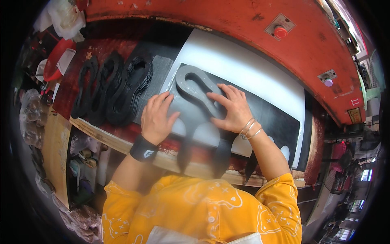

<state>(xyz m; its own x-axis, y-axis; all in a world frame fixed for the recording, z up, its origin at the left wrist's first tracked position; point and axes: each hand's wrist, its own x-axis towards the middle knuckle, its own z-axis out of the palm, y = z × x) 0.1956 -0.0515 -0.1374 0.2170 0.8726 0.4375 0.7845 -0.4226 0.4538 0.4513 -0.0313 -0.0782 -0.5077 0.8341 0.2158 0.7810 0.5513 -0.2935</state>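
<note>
The gray loop (196, 98) lies right of the left hand (156, 121) with its spread fingers. The right hand (235, 112) touches the loop's near end; whether those fingers pinch, one cannot tell.

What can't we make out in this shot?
Head view:
- Grey curved frame: part of its near end, hidden by the right hand.
- Left palm: turned down, hidden by the back of the left hand.
- Red machine: top cut off by the picture's upper edge.
- Far-right background clutter: too small and blurred.
</note>
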